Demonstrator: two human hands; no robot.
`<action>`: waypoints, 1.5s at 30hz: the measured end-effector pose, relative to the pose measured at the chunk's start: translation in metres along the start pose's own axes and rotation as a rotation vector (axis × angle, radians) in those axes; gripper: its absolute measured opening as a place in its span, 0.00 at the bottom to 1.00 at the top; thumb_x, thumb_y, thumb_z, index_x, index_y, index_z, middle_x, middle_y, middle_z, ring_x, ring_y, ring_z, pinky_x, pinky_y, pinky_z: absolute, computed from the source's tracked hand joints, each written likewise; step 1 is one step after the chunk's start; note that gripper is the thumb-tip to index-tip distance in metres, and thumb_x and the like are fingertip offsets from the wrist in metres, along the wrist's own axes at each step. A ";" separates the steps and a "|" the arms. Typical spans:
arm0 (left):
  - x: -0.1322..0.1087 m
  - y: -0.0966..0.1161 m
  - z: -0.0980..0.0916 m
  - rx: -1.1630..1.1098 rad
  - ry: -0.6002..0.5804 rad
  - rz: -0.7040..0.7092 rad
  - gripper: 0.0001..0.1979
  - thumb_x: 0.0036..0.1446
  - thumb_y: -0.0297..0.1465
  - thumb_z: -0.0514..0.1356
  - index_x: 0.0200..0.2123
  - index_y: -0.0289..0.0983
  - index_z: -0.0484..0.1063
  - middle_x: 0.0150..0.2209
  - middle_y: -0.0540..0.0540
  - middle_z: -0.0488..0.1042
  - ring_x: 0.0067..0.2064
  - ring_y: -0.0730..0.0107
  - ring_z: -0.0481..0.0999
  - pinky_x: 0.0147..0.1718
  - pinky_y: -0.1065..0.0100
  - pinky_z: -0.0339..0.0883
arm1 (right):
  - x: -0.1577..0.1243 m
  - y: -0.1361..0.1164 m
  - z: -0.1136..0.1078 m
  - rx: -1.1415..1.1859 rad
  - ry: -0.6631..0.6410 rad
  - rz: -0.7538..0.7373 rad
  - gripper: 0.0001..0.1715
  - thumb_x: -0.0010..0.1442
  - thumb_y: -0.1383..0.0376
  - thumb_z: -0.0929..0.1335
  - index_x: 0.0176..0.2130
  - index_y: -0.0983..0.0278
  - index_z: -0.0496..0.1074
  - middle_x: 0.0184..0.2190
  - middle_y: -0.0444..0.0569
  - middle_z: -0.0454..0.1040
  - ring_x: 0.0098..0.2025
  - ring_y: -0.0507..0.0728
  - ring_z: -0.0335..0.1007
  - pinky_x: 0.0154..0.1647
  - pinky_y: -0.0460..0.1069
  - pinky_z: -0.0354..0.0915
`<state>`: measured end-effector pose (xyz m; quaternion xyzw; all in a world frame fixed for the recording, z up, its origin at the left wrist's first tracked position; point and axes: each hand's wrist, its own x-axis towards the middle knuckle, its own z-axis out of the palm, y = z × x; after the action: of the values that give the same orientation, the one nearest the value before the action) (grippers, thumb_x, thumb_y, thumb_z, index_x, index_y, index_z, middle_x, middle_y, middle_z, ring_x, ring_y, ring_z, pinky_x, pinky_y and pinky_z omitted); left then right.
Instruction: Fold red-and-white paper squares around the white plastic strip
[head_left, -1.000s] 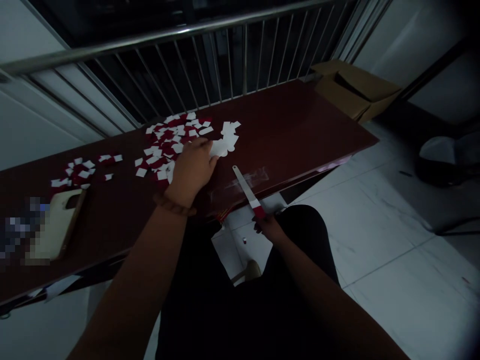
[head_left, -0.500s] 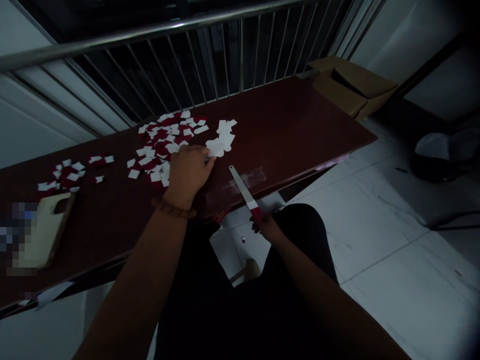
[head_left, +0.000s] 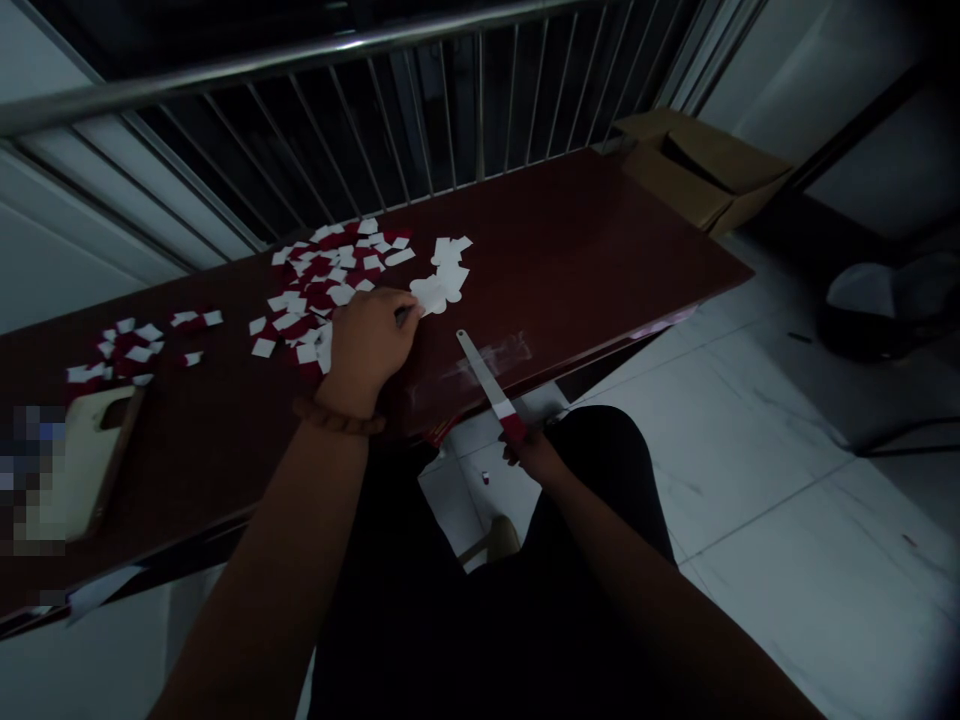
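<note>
Pulling back from white cutouts (head_left: 444, 272), left hand (head_left: 367, 340), right hand (head_left: 534, 455) still gripping strip (head_left: 484, 380)

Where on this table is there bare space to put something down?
The widest bare stretch of the table runs from the white cut-outs toward the cardboard box. A smaller patch lies between the tan case and the left hand. It is crowded around the red-and-white slips.

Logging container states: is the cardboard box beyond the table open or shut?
Open: the cardboard box has its flaps spread, dark inside showing.
</note>
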<state>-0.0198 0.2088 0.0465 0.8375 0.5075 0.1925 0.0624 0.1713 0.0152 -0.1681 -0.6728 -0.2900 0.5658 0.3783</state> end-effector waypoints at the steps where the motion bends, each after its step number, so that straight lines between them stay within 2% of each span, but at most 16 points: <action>1: 0.000 0.000 -0.001 0.003 0.005 -0.006 0.13 0.68 0.37 0.57 0.46 0.43 0.82 0.53 0.43 0.82 0.56 0.47 0.76 0.57 0.47 0.66 | 0.000 0.000 0.000 -0.002 -0.002 0.002 0.10 0.59 0.60 0.67 0.33 0.63 0.76 0.22 0.45 0.76 0.24 0.53 0.71 0.27 0.46 0.64; 4: 0.000 0.003 -0.005 0.034 0.036 -0.048 0.15 0.69 0.38 0.55 0.47 0.41 0.82 0.49 0.40 0.83 0.54 0.46 0.77 0.56 0.47 0.65 | 0.001 0.000 -0.001 -0.007 -0.011 0.005 0.10 0.59 0.60 0.67 0.33 0.63 0.76 0.22 0.45 0.77 0.24 0.53 0.72 0.28 0.47 0.65; 7: -0.002 0.006 -0.011 0.043 0.150 -0.120 0.17 0.70 0.39 0.54 0.44 0.41 0.82 0.42 0.38 0.82 0.51 0.43 0.78 0.54 0.45 0.64 | 0.001 0.000 -0.001 -0.008 -0.015 0.012 0.10 0.59 0.60 0.67 0.33 0.63 0.76 0.23 0.46 0.77 0.24 0.53 0.71 0.28 0.47 0.65; 12: -0.004 0.008 -0.015 -0.010 0.310 -0.192 0.20 0.72 0.40 0.51 0.49 0.42 0.82 0.31 0.42 0.82 0.41 0.48 0.82 0.45 0.50 0.68 | 0.001 -0.002 0.000 -0.008 -0.011 0.020 0.12 0.59 0.57 0.67 0.33 0.63 0.75 0.22 0.45 0.76 0.24 0.53 0.70 0.28 0.47 0.64; 14: -0.005 0.009 -0.014 -0.047 0.337 -0.143 0.19 0.73 0.39 0.52 0.50 0.40 0.82 0.32 0.43 0.84 0.39 0.51 0.83 0.44 0.52 0.70 | 0.000 -0.003 -0.001 -0.007 -0.011 0.015 0.12 0.59 0.57 0.67 0.33 0.62 0.76 0.22 0.45 0.76 0.24 0.53 0.71 0.28 0.47 0.64; 18: -0.006 0.012 -0.010 -0.227 0.379 -0.013 0.14 0.70 0.38 0.59 0.47 0.41 0.82 0.41 0.44 0.86 0.43 0.58 0.85 0.48 0.58 0.73 | -0.001 -0.004 -0.001 -0.002 -0.012 0.006 0.12 0.59 0.58 0.67 0.33 0.63 0.76 0.22 0.45 0.76 0.24 0.53 0.70 0.28 0.47 0.64; 22: -0.004 0.009 -0.004 -0.343 0.412 -0.041 0.12 0.68 0.40 0.62 0.46 0.42 0.82 0.40 0.46 0.85 0.42 0.63 0.84 0.43 0.63 0.76 | -0.001 -0.004 0.000 0.004 -0.010 0.002 0.10 0.59 0.60 0.67 0.33 0.63 0.76 0.22 0.45 0.76 0.24 0.53 0.71 0.28 0.47 0.64; 26: -0.008 0.013 -0.003 -0.420 0.424 -0.058 0.15 0.67 0.36 0.62 0.55 0.45 0.78 0.39 0.48 0.83 0.39 0.66 0.82 0.40 0.65 0.75 | 0.001 -0.004 0.000 0.009 -0.013 0.001 0.10 0.59 0.60 0.67 0.33 0.63 0.76 0.21 0.45 0.75 0.23 0.53 0.70 0.27 0.47 0.64; 28: -0.017 0.025 -0.006 -0.454 0.411 -0.047 0.16 0.67 0.34 0.62 0.57 0.45 0.78 0.38 0.49 0.83 0.36 0.66 0.80 0.38 0.65 0.75 | 0.001 -0.004 0.000 0.012 -0.012 -0.003 0.11 0.60 0.60 0.67 0.33 0.63 0.76 0.21 0.45 0.75 0.23 0.53 0.70 0.27 0.47 0.64; 32: -0.046 0.058 -0.010 -0.572 0.279 -0.063 0.11 0.65 0.29 0.62 0.47 0.44 0.83 0.37 0.50 0.83 0.31 0.70 0.77 0.32 0.67 0.72 | 0.001 -0.002 0.000 0.024 -0.003 -0.007 0.10 0.59 0.61 0.67 0.34 0.63 0.76 0.21 0.45 0.75 0.23 0.53 0.70 0.27 0.48 0.64; 35: -0.065 0.076 -0.006 -0.687 0.178 -0.106 0.08 0.63 0.27 0.63 0.42 0.42 0.82 0.37 0.50 0.83 0.32 0.70 0.78 0.32 0.68 0.72 | 0.000 -0.001 0.000 0.037 0.002 -0.004 0.09 0.58 0.61 0.67 0.33 0.63 0.75 0.20 0.45 0.75 0.22 0.53 0.70 0.26 0.47 0.63; 38: -0.075 0.081 0.002 -0.766 0.122 -0.119 0.07 0.63 0.27 0.64 0.43 0.41 0.80 0.39 0.47 0.81 0.36 0.69 0.79 0.35 0.69 0.74 | -0.001 -0.004 0.000 0.056 0.004 -0.005 0.09 0.57 0.61 0.68 0.32 0.63 0.75 0.20 0.44 0.74 0.22 0.53 0.69 0.26 0.47 0.62; 42: -0.077 0.076 0.009 -0.758 0.062 -0.081 0.21 0.64 0.25 0.61 0.59 0.46 0.75 0.43 0.47 0.77 0.36 0.72 0.78 0.34 0.71 0.73 | -0.010 -0.019 -0.001 0.117 0.001 -0.025 0.10 0.56 0.58 0.69 0.31 0.62 0.74 0.19 0.44 0.73 0.22 0.53 0.68 0.26 0.48 0.61; 43: -0.077 0.076 0.009 -0.738 0.042 -0.067 0.22 0.64 0.25 0.60 0.60 0.47 0.75 0.44 0.47 0.77 0.37 0.72 0.78 0.34 0.71 0.73 | -0.016 -0.026 0.000 0.143 -0.004 -0.035 0.11 0.56 0.57 0.69 0.32 0.62 0.74 0.20 0.45 0.74 0.23 0.53 0.68 0.26 0.48 0.61; 45: -0.077 0.075 0.009 -0.714 0.006 -0.060 0.18 0.64 0.26 0.60 0.55 0.46 0.78 0.46 0.45 0.78 0.39 0.71 0.79 0.35 0.70 0.75 | -0.030 -0.042 0.000 0.199 -0.022 -0.061 0.15 0.58 0.53 0.68 0.34 0.62 0.75 0.23 0.47 0.76 0.25 0.54 0.71 0.28 0.48 0.63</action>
<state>0.0140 0.1062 0.0412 0.7472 0.4327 0.3581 0.3553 0.1671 0.0130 -0.1166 -0.6163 -0.2568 0.5876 0.4571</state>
